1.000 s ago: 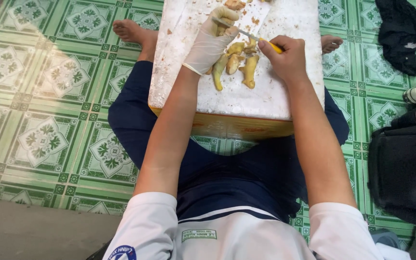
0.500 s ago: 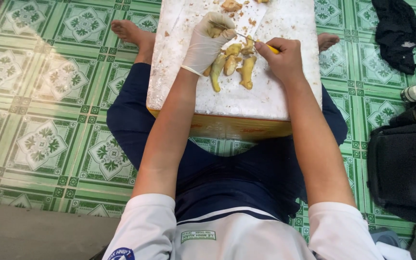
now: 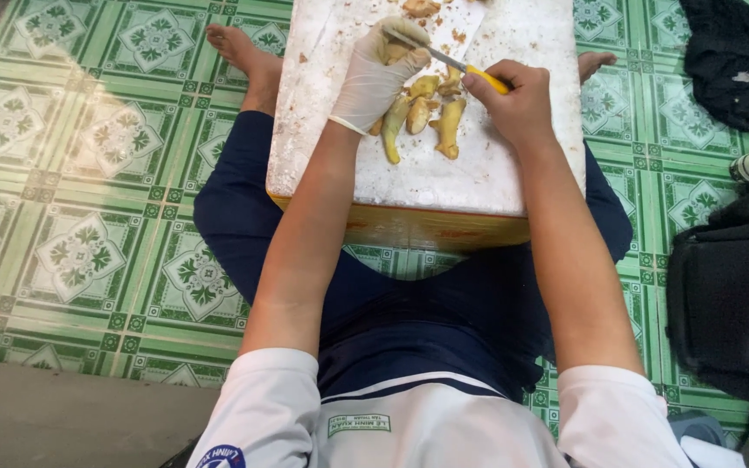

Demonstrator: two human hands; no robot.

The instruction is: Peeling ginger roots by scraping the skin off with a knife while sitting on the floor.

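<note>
Head view, looking straight down: I see a person seated on a green patterned tiled floor (image 3: 88, 217) with a white cutting board (image 3: 444, 165) set across an orange block between the legs.

Left hand (image 3: 379, 74): wears a pale glove; its fingers are curled shut around a piece of yellowish chicken foot (image 3: 394, 54) at the far side of the board. Right hand (image 3: 517, 104): bare, fingers closed tight on the yellow handle of a knife (image 3: 444, 59), whose blade runs up and left to meet the piece held in the glove.

Change noted: a second ago the gloved hand sat over the cluster of pieces with the blade low among them. Half a second ago it had lifted one piece clear. Now that piece is held further up the board, apart from the rest, and the blade tip lies on it. I judge this to mean one piece has been singled out and a cut or trim on it is in progress.

Remaining items: three or four chicken feet pieces (image 3: 422, 117) lie together mid-board, just below the knife, touching one another. Small trimmings (image 3: 422, 9) sit at the top edge, with crumbs scattered near them.

Surroundings: a dark cloth (image 3: 726, 52) lies on the tiles at upper right, well apart from the board; a black bag (image 3: 730, 295) stands at the right side.
</note>
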